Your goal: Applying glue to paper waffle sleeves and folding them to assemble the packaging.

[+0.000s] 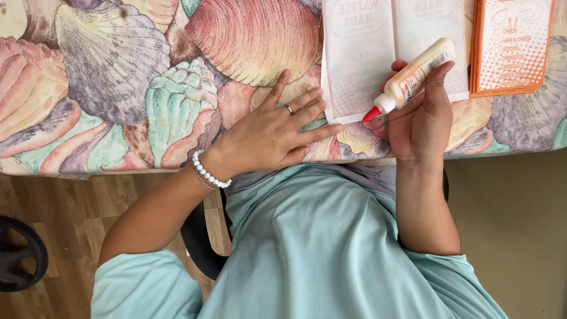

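Observation:
My right hand (420,118) grips a cream glue bottle (416,74) with a red tip, tilted so the tip points down-left at the near corner of a white folded paper sheet (360,59). My left hand (274,130) lies flat on the table with fingers spread, its fingertips touching the paper's left edge. It wears a ring and a white bead bracelet at the wrist. The paper lies on a shell-patterned tablecloth (118,88).
An orange-and-white printed card (511,47) lies at the far right of the table beside the white sheet. The table's near edge runs just above my lap. A dark chair base (20,254) stands on the wooden floor at the left.

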